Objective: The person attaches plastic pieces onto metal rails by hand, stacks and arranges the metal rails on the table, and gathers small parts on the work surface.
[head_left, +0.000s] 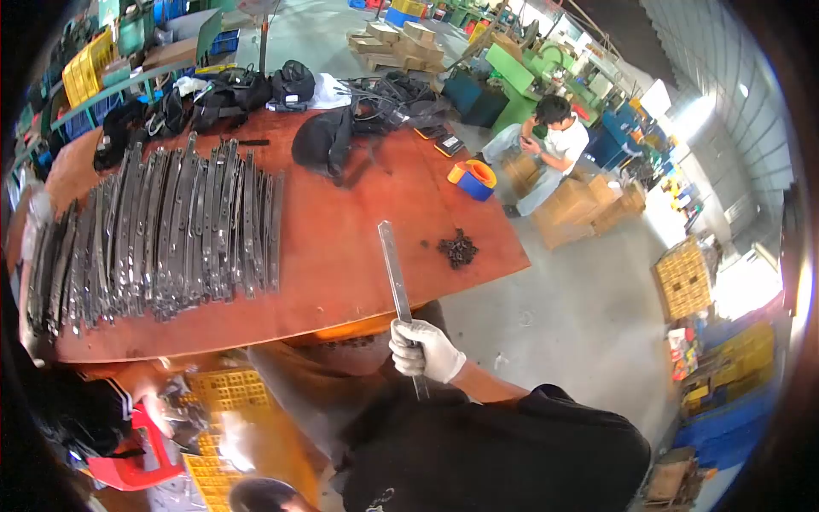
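Observation:
My right hand (pixel 426 350), in a white glove, is closed around the lower part of a long, narrow metal rail (pixel 392 269). The rail stands nearly upright in front of the table's near edge, its upper end over the red-brown tabletop (pixel 358 222). Low in the view, a smeared whitish patch (pixel 235 439) above a yellow crate (pixel 226 388) looks like my gloved left hand; its fingers cannot be made out. Many similar dark metal rails (pixel 171 230) lie side by side on the table's left half. A small heap of dark parts (pixel 458 247) sits near the right corner.
Black bags (pixel 324 141) lie along the table's far side. An orange and blue roll (pixel 473 179) rests at the right edge. Another person (pixel 550 149) sits beyond, by cardboard boxes (pixel 580 205). At lower left are a person's dark sleeve (pixel 85 410) and a red stool (pixel 141 465).

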`<state>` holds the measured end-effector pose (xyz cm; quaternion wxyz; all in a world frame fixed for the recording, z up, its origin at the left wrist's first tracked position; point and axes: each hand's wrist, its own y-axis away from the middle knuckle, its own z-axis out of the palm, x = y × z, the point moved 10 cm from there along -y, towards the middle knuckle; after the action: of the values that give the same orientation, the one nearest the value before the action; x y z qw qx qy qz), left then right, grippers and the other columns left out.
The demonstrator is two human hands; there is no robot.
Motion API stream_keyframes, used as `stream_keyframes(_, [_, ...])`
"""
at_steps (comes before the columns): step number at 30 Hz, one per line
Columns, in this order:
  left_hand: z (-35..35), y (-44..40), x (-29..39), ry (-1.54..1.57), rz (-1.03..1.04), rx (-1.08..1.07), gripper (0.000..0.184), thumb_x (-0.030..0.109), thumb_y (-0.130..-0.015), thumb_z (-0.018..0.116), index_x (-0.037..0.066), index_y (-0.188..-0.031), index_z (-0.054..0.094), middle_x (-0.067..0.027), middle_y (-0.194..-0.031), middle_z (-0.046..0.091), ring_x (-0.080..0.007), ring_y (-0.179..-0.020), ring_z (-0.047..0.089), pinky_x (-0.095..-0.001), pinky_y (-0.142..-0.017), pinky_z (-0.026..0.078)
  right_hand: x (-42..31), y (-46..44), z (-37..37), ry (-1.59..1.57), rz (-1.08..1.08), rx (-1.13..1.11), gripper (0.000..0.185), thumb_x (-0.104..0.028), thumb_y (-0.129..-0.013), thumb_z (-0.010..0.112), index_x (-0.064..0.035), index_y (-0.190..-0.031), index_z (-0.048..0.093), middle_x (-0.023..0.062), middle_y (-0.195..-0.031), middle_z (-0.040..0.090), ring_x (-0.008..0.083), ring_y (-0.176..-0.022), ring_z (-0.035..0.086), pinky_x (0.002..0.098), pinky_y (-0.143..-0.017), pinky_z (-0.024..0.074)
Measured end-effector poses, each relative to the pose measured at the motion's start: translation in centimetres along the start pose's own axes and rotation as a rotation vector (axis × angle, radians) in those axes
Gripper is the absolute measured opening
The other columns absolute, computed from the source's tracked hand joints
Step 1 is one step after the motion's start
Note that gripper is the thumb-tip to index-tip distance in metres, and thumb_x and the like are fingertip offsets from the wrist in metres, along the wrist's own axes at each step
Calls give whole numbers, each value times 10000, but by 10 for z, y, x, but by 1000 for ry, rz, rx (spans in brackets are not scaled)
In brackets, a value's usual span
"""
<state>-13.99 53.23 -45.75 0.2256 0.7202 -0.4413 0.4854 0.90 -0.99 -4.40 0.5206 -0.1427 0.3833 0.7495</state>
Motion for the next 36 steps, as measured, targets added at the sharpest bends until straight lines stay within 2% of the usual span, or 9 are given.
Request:
stream_keyframes(9, [-27,2,22,244,-184,67,220,115,-804,638,0,-990,656,-87,-842,666,-191,-706,605,-318,-626,499,-10,-6,16,136,-168,118,180,-159,-987,551,-98,-826,499,-21,-639,438,91,-505,421,238,-459,337])
stream_keyframes(11, [-35,0,44,280,-219,66,228,121,-808,642,-1,-1000,654,-86,-850,663,-190,-715,605,-319,-630,501,-32,-8,22,448,-297,124,105,-106,-949,600,-92,-869,534,-17,-691,488,77,-554,454,227,-495,360])
stream_keyframes(27, [26,-52,331,518,-439,127,297,164,-844,679,-8,-1082,634,-81,-909,637,-179,-788,607,-327,-663,512,-129,30,12,-51,-609,-164,309,-279,-871,622,-67,-704,472,48,-573,433,168,-548,426,322,-552,335])
stream_keyframes(28, [59,-69,357,537,-256,-102,413,187,-879,675,23,-1239,559,-42,-944,591,-162,-787,572,-314,-672,505,-149,37,28,-12,-696,-248,330,-331,-861,619,-50,-746,491,75,-639,463,206,-623,455,341,-614,367])
stream_keyframes(29, [72,-65,391,535,-352,58,442,129,-875,646,44,-1291,523,-36,-933,570,-159,-786,550,-298,-696,500,-166,40,39,25,-739,-306,314,-337,-874,602,-47,-799,509,86,-679,466,226,-644,452,352,-643,382])
stream_keyframes(30, [95,-76,446,41,167,-182,415,74,-871,630,32,-1269,518,-26,-883,557,-154,-762,537,-292,-699,495,-176,41,42,26,-764,-376,290,-281,-887,624,-57,-781,474,92,-699,499,222,-697,473,368,-661,382])
stream_keyframes(31, [130,-66,513,514,-231,-255,353,32,-874,614,28,-1218,536,-42,-830,568,-153,-711,556,-298,-660,504,-185,48,48,2,-779,-466,256,-247,-908,588,-57,-800,455,73,-676,458,217,-651,455,365,-625,389])
stream_keyframes(33, [185,-46,585,644,-79,-650,225,16,-918,582,-4,-1142,573,-111,-786,616,-210,-630,609,-324,-571,513,-198,57,54,-84,-846,-543,265,-224,-958,513,-88,-762,397,46,-643,411,194,-568,399,329,-529,347])
stream_keyframes(36, [228,-20,646,896,21,-815,162,45,-973,553,-24,-1105,615,-120,-797,625,-219,-656,620,-326,-576,517,-208,60,38,-222,-903,-473,331,-273,-1010,466,-118,-732,374,9,-590,376,155,-513,364,316,-499,327])
